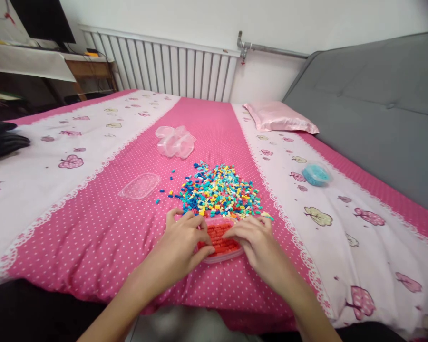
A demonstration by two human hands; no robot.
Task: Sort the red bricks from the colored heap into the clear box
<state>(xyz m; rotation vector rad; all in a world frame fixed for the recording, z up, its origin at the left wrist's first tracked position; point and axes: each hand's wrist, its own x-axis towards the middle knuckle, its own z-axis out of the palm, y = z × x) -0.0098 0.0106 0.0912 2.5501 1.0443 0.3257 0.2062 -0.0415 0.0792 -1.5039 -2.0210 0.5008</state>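
A clear plastic container (223,259) filled with red toy bricks (219,240) stands at the front of the bed. My left hand (189,235) reaches over its left side, fingers curled and thumb tip close to the forefinger above the red bricks. From the right, my right hand (251,235) bends over the opposite rim, its fingertips touching or just above the bricks. Whatever lies between the fingers of each hand is too small or hidden to make out. Right behind the container spreads a pile of small multicoloured bricks (221,190).
A clear lid (141,185) lies left of the pile, with several stacked clear containers (176,141) farther back. At right sits a container of light-blue pieces (316,175). A pink pillow (280,117) rests by the grey headboard (371,95). A black glove-like item (3,140) is far left.
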